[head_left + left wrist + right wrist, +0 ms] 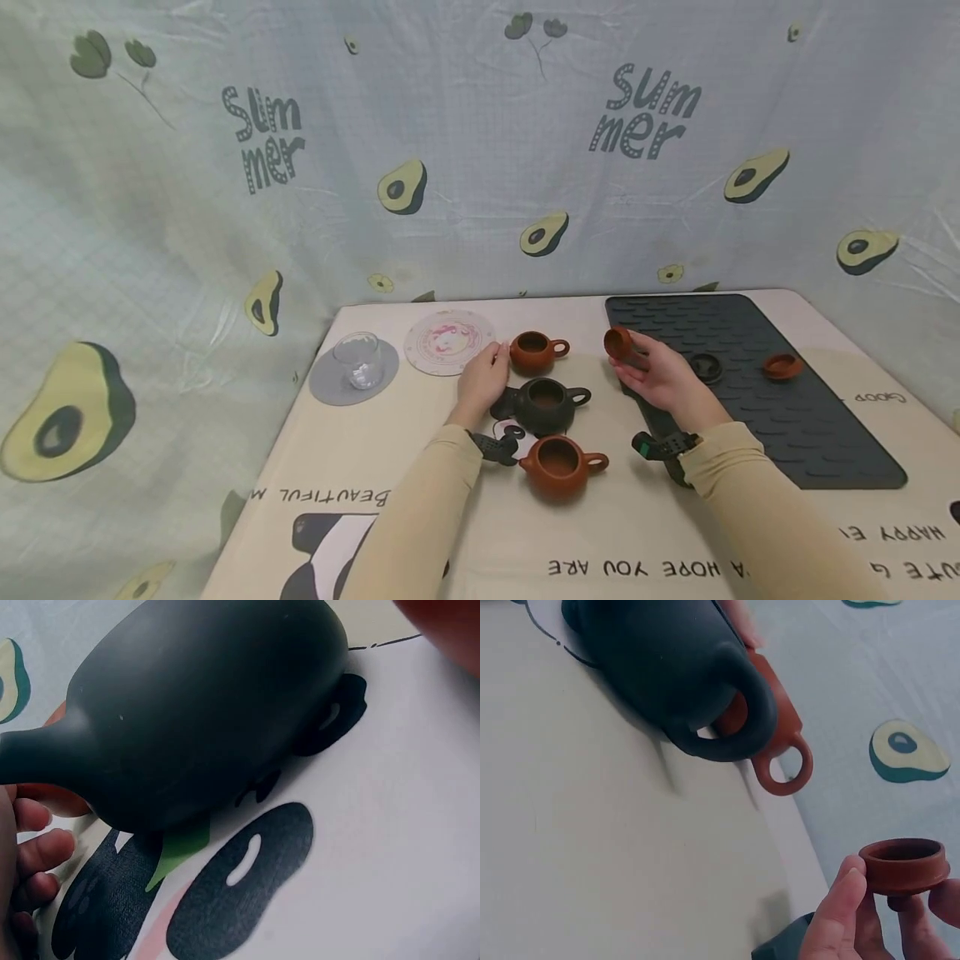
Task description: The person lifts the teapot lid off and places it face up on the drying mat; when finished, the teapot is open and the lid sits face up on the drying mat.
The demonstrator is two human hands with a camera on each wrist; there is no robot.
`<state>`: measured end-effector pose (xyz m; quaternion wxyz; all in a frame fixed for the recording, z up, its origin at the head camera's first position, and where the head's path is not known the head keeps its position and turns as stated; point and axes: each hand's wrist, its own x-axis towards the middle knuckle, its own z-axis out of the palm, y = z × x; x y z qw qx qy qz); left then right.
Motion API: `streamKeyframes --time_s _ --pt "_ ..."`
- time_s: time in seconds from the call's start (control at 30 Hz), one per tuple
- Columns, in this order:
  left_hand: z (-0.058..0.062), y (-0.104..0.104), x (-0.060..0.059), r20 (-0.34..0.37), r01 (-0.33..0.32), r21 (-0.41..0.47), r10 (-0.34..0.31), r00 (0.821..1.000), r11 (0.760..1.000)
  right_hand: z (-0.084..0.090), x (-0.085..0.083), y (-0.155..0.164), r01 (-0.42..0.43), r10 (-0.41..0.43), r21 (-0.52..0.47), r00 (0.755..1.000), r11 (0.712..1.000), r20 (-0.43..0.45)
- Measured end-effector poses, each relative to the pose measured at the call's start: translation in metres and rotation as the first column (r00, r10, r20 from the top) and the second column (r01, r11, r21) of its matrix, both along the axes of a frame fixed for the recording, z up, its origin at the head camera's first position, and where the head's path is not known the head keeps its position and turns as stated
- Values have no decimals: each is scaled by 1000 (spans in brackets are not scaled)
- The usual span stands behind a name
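Observation:
Three small lidless teapots stand in a row: a brown one farthest, a dark one in the middle, a red-brown one nearest. My left hand lies at the far brown teapot's left side, its fingers curled against it beside the dark teapot. My right hand is raised over the edge of the black mat and pinches a small brown lid in its fingertips. In the right wrist view the dark teapot's handle overlaps the brown teapot's ring handle.
A dark lid and a brown lid lie on the ribbed mat. A glass stands on a grey coaster at the back left, next to a pink-and-white round coaster. An avocado-print cloth hangs behind the table.

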<state>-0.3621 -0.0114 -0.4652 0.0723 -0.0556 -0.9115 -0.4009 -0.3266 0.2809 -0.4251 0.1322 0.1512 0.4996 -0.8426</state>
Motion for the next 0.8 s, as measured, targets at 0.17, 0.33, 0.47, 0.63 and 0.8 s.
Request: streamKeyframes --time_s 0.17,0.33,0.47,0.63,0.8 --pt "0 -1 0 26 -9 24 8 1000 1000 -2 1 2 25 -25 4 1000 1000 17" --pt "-1 -1 0 25 -12 24 12 1000 1000 -3 2 3 18 -17 100 1000 995 -8" --pt "-2 0 -1 15 -10 22 10 1000 1000 -3 3 4 6 0 211 1000 977 -28" --pt "-3 -1 -1 16 -9 28 8 1000 1000 -5 3 5 16 9 374 998 927 -66" --pt "-1 -1 -1 16 -7 21 6 1000 1000 -6 3 8 41 12 590 996 807 -85"
